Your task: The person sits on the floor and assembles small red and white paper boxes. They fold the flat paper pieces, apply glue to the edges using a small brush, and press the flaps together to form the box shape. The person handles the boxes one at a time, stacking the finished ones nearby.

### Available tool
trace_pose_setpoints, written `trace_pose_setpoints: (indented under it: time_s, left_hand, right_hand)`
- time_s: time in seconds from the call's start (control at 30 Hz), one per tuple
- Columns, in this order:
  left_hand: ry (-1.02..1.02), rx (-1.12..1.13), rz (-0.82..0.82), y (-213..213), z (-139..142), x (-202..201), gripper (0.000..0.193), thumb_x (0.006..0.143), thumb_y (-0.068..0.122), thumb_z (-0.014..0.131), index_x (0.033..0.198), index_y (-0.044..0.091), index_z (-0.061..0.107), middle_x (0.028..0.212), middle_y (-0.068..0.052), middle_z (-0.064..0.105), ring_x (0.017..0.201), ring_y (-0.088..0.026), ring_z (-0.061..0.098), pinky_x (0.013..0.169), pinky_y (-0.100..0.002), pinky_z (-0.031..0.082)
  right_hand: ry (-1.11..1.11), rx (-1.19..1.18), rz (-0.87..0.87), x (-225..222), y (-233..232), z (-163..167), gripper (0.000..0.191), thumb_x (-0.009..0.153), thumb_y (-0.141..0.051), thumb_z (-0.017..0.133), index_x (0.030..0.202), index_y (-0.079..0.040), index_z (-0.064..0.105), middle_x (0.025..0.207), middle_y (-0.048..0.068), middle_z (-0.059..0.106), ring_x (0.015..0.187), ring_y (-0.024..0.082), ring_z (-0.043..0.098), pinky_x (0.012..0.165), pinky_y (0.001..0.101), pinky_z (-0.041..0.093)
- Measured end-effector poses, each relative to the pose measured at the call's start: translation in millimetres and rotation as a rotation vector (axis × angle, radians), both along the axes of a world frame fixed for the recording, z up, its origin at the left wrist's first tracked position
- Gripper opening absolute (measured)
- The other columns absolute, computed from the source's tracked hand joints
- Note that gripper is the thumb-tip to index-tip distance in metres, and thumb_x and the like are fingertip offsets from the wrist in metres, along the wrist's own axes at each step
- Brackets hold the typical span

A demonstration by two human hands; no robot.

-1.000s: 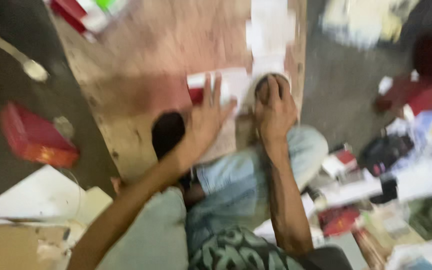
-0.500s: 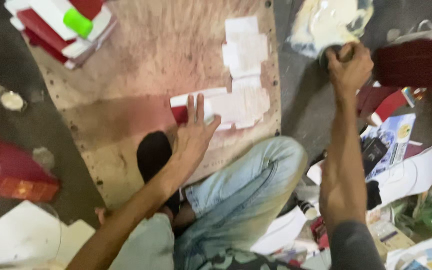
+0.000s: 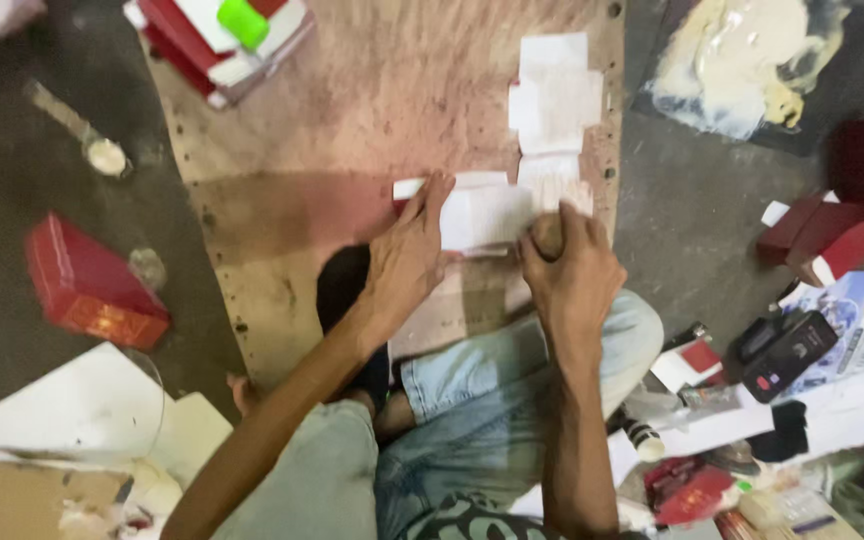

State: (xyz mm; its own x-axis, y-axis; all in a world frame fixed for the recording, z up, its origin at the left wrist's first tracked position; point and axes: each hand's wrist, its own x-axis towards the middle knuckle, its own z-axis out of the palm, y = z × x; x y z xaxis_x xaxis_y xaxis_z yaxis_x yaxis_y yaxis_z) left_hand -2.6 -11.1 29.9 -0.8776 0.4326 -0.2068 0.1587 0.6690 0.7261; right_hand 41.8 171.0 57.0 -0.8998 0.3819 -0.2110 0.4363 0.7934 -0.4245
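My left hand (image 3: pixel 407 255) lies flat with fingers spread on a white paper sheet (image 3: pixel 487 215) that covers a red box edge (image 3: pixel 399 205), on a worn wooden board (image 3: pixel 382 90). Beside it, my right hand (image 3: pixel 572 270) is closed around a small brown rounded lump (image 3: pixel 549 235) and presses it against the sheet's right end. More white paper pieces (image 3: pixel 555 95) lie on the board just beyond. My knees in light jeans (image 3: pixel 512 370) are under both arms.
A dark sheet smeared with pale paste (image 3: pixel 752 60) lies at the top right. Red boxes sit at the top left (image 3: pixel 217 35), left (image 3: pixel 92 290) and right (image 3: pixel 832 235). A black device (image 3: pixel 787 350) and clutter lie at the right, white sheets (image 3: pixel 82 410) at the lower left.
My right hand went out to the paste sheet at the upper right half a second ago and has come back onto the white paper. My left hand stayed on the paper.
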Motion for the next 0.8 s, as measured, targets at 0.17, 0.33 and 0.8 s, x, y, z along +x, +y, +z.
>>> trace_pose_setpoints:
  time_s: [0.17, 0.33, 0.8]
  left_hand:
    - [0.054, -0.007, -0.010, -3, 0, 2, 0.092, 0.080, 0.006, 0.078, 0.157, 0.003, 0.027, 0.163, -0.023, 0.035, 0.136, -0.039, 0.053, 0.097, -0.041, 0.054]
    - [0.070, -0.013, -0.030, -5, 2, 2, 0.101, 0.078, 0.000, 0.075, 0.160, -0.003, 0.018, 0.161, -0.028, 0.034, 0.135, -0.041, 0.052, 0.097, -0.042, 0.055]
    - [0.301, -0.289, -0.250, 17, 2, 5, 0.049, 0.085, -0.004, 0.062, 0.127, 0.023, 0.063, 0.163, -0.029, 0.025, 0.150, -0.050, 0.032, 0.073, -0.041, 0.063]
  right_hand:
    - [0.406, -0.136, 0.105, -1, -18, -12, 0.053, 0.090, -0.021, 0.084, 0.134, -0.001, 0.061, 0.124, 0.021, 0.067, 0.112, 0.040, 0.069, 0.095, 0.0442, 0.057]
    - [0.311, -0.184, 0.090, -14, -31, -29, 0.055, 0.087, -0.023, 0.085, 0.132, -0.002, 0.062, 0.124, 0.021, 0.068, 0.111, 0.040, 0.068, 0.094, 0.0432, 0.056]
    - [0.227, 0.007, 0.057, -10, 21, -29, 0.045, 0.087, -0.015, 0.078, 0.127, -0.002, 0.064, 0.127, 0.022, 0.065, 0.112, 0.046, 0.063, 0.094, 0.0497, 0.050]
